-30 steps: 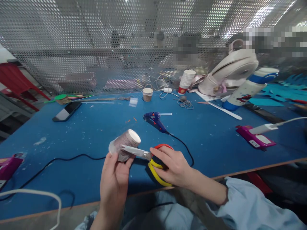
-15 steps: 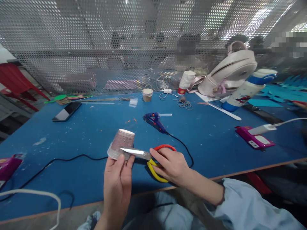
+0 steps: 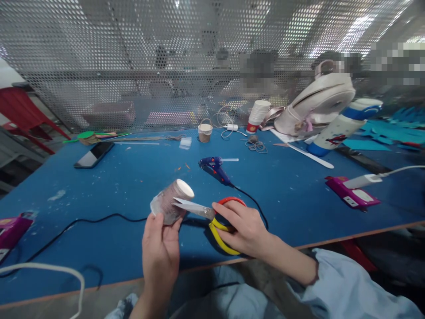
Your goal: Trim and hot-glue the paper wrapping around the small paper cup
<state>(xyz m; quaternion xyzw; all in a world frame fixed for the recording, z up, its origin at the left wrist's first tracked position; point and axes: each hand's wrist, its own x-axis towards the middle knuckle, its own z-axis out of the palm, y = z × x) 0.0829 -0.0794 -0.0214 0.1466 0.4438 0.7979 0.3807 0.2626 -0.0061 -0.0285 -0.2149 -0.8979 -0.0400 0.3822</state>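
Observation:
Tilted in my left hand (image 3: 161,241) is a paper cup (image 3: 170,201) with a pinkish-brown wound surface and a pale, see-through layer about its lower end. The thumb and fingers grip that lower end, and the white end points up and to the right. My right hand (image 3: 244,228) has its fingers through the red and yellow handles of a pair of scissors (image 3: 195,207). The blades are slightly parted and lie against or just in front of the cup's side; I cannot tell whether they touch it.
Beyond my hands lies a blue glue gun (image 3: 214,167), its black cord running along the table. Farther back stand a small handled cup (image 3: 205,133), stacked paper cups (image 3: 258,116), a backpack (image 3: 315,104) and a bottle (image 3: 343,127). A phone (image 3: 94,155) lies left, a purple power strip (image 3: 352,192) right.
The cup has tipped over to the right, so its white end now faces more toward me. The scissors have shifted slightly right, and their blades have parted a little.

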